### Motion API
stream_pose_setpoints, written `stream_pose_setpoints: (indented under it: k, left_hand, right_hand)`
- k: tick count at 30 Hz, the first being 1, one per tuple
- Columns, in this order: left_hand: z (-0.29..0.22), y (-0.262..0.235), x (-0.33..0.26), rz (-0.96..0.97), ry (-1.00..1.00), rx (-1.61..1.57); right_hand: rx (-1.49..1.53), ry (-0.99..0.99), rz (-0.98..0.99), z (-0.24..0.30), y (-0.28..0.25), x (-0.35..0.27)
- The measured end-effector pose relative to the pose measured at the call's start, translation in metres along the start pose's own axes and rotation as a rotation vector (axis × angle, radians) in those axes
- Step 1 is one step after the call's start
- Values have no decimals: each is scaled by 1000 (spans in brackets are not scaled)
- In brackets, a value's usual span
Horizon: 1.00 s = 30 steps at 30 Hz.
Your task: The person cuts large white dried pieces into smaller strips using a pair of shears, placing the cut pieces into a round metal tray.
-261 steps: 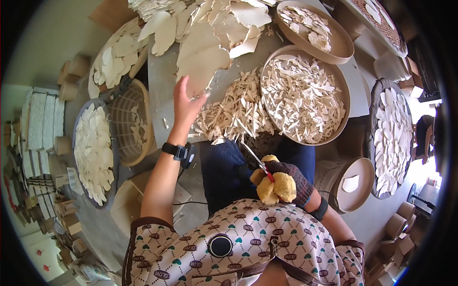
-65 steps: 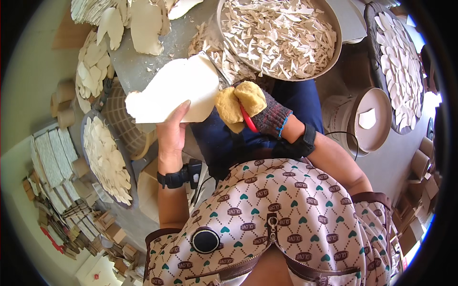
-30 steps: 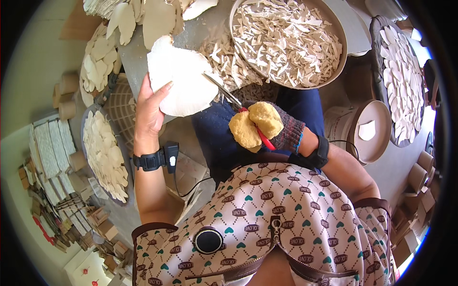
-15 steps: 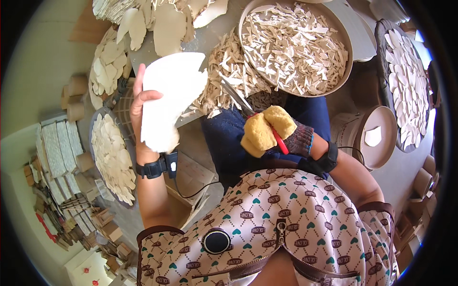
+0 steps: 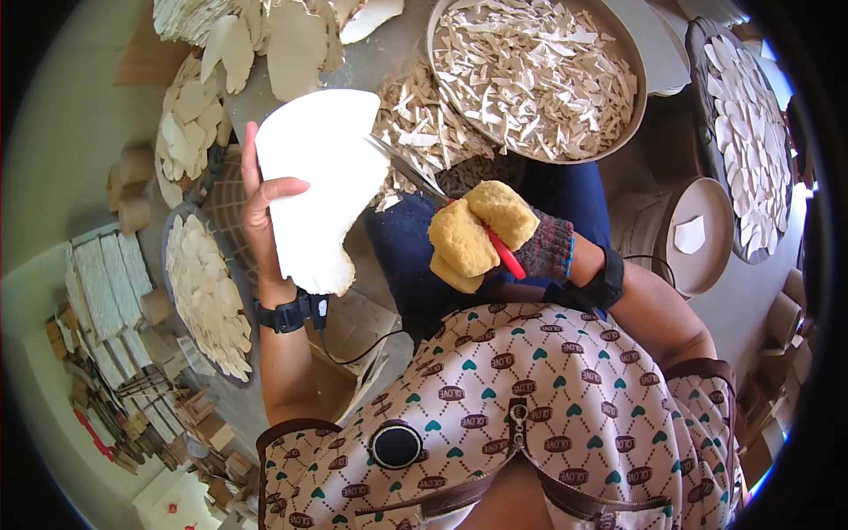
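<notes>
The bare left hand (image 5: 265, 221) is closed on the left edge of a large, flat white sheet (image 5: 318, 185), held upright with its long axis pointing away. The gloved right hand (image 5: 481, 234) grips a red-handled knife (image 5: 442, 199); its blade seems to touch the sheet's right edge.

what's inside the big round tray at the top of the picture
The big round tray is heaped with thin pale cut strips. Its bottom is covered by them, so anything underneath cannot be seen.
</notes>
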State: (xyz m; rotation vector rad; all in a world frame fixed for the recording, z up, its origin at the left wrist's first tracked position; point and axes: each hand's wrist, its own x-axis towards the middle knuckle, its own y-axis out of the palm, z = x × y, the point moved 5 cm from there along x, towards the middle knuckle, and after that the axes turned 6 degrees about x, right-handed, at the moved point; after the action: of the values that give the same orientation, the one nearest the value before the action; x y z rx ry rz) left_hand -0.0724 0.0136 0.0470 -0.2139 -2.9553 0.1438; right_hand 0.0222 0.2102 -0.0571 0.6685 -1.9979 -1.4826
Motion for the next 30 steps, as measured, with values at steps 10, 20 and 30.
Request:
stream_pose_setpoints:
  k: [10, 20, 30]
  left_hand:
    - [35, -19, -19, -195, -163, -20]
    - [48, 11, -33, -122, -414, -100]
    - [48, 25, -30, -13, -491, -129]
  right_hand:
    - [-1453, -331, -170, 33, 12, -5]
    - [-1626, -280, -199, 23, 3, 9]
    - [-1715, -358, -159, 23, 2, -2]
